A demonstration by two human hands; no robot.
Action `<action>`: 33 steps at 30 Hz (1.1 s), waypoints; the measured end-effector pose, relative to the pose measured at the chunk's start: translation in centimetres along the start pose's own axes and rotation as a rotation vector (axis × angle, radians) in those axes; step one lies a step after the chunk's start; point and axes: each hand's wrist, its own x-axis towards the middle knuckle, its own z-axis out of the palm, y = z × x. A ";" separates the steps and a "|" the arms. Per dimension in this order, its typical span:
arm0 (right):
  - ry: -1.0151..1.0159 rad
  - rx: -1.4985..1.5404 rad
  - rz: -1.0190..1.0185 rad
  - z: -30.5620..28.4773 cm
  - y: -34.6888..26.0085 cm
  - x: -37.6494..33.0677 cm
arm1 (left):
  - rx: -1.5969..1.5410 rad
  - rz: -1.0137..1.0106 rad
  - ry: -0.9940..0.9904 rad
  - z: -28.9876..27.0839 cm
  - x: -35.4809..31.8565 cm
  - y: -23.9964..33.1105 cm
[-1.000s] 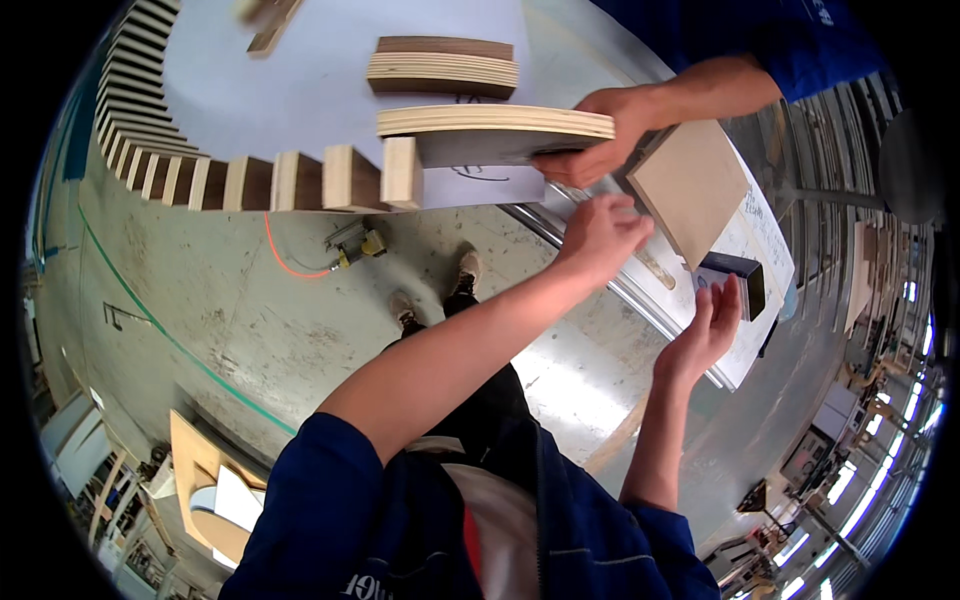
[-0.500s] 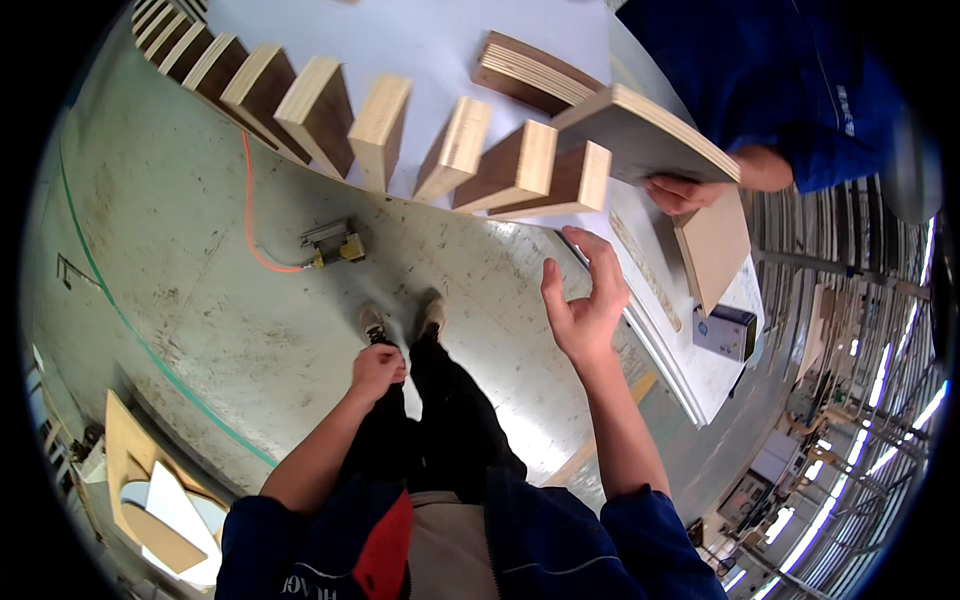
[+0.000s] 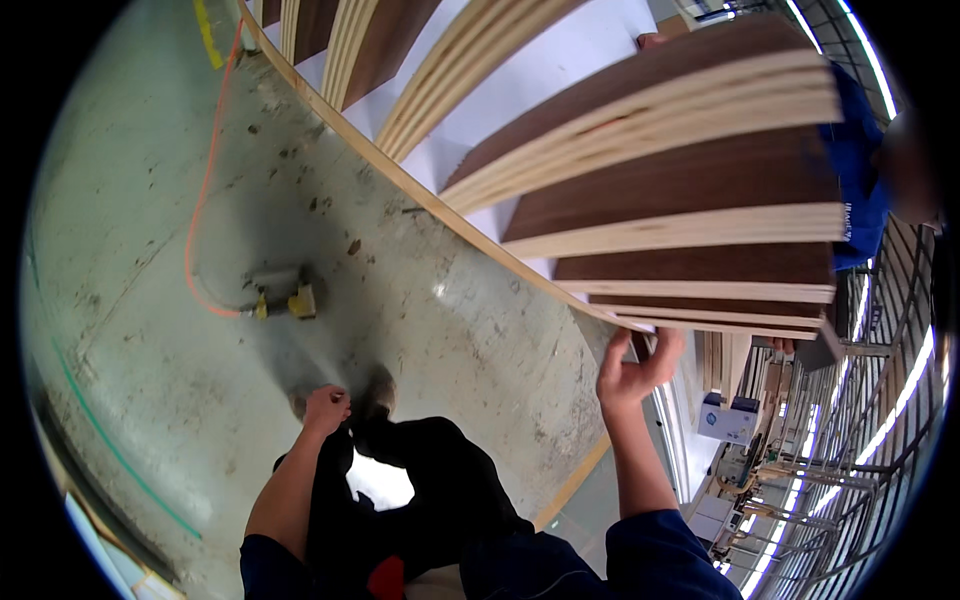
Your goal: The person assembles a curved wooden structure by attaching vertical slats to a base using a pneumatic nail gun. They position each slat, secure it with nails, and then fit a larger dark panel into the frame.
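Observation:
A row of plywood boards (image 3: 680, 170) with dark brown faces and pale layered edges stands on a white tabletop (image 3: 560, 80), filling the upper right. My right hand (image 3: 635, 370) is raised with its fingers apart and curved. The fingertips sit at the lower corner of the nearest board (image 3: 700, 310), by the table's edge. My left hand (image 3: 325, 408) hangs beside my dark trouser leg, loosely curled and holding nothing. Another person's blue sleeve (image 3: 855, 150) shows behind the boards at the right.
A small yellow-and-grey tool (image 3: 280, 298) lies on the concrete floor, joined to an orange hose (image 3: 200, 200). A green line (image 3: 110, 440) crosses the floor at the left. Metal racking (image 3: 860, 420) and a white-and-blue box (image 3: 727, 420) stand at the right.
The boards now fill the view much closer than before. My right hand rose to the nearest board's lower corner. My left hand stays low by my leg.

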 end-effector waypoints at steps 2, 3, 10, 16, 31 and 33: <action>0.019 0.019 -0.026 0.6 0.0 -0.2 | 0.123 0.100 0.059 -1.6 5.0 -1.6; 0.002 0.014 -0.033 0.3 0.1 -0.5 | 0.192 0.152 0.086 -2.1 7.5 -1.8; 0.126 -0.040 0.034 1.3 0.2 -1.4 | 0.848 0.342 0.237 -8.3 22.8 -0.8; 0.278 -0.187 -0.086 2.4 -0.2 -0.1 | 1.010 0.217 0.196 -10.0 30.0 -2.6; 0.409 -0.257 -0.178 3.1 -0.5 -0.1 | 1.186 0.329 0.272 -6.6 45.0 -15.1; 0.401 -0.284 -0.168 3.4 0.0 -0.7 | 1.235 0.323 0.192 -5.0 42.3 -13.6</action>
